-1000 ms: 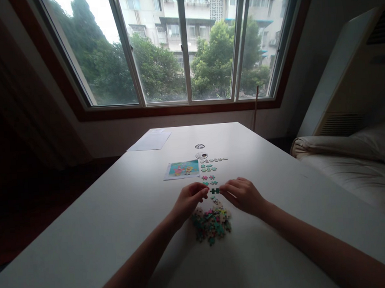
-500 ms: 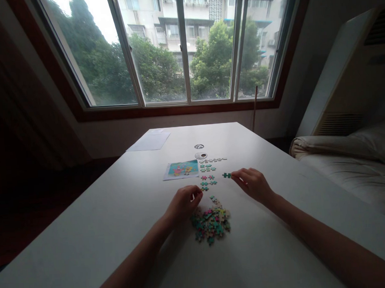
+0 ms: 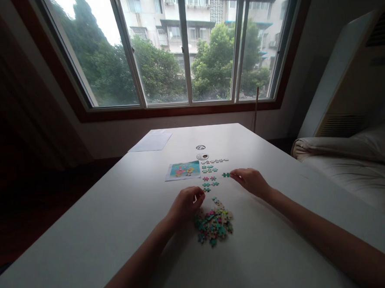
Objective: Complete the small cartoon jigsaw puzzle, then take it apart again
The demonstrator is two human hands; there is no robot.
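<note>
Between the thumb and fingers of my right hand [image 3: 252,181] is a green jigsaw puzzle piece [image 3: 226,175], just right of the sorted rows of puzzle pieces [image 3: 210,170]. My left hand [image 3: 187,201] rests with curled fingers at the lower end of those rows, thumb and forefinger close together. Whatever its fingertips may hold is too small to make out. Below and to the right of that hand lies a heap of mixed puzzle pieces [image 3: 214,225], partly overlapped by it, with a few lighter pieces trailing from the top.
A colourful cartoon picture sheet [image 3: 183,170] lies left of the rows. Beyond them are two round items [image 3: 202,156] on the white table [image 3: 97,236]. White papers [image 3: 151,142] lie at the far left corner. A pale sofa [image 3: 344,165] stands at the right, a window behind.
My right hand has shifted slightly left with the green puzzle piece, nearer the rows. My left hand stays in nearly the same place. The whole view has moved a little.
</note>
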